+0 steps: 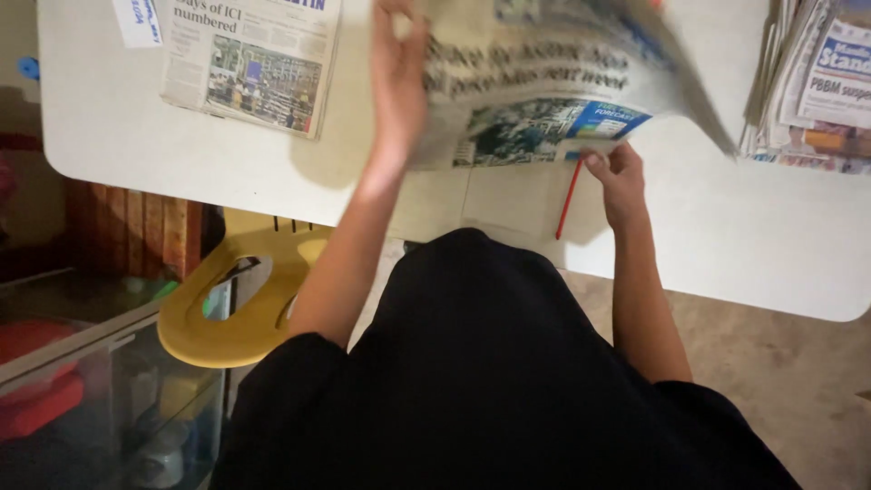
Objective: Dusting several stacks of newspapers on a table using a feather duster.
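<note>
Over the near edge of the white tabletop (744, 245), the left hand (399, 82) grips the lifted, blurred printed newspaper sheet (544, 82) by its left side, while the right hand (619, 177), closed on a thin red stick (568, 200), pinches its lower edge.

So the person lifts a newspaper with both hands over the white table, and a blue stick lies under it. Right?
Not quite: the stick is red, not blue, as the head view shows. Left hand and right hand do lift the newspaper over the white table.
</note>
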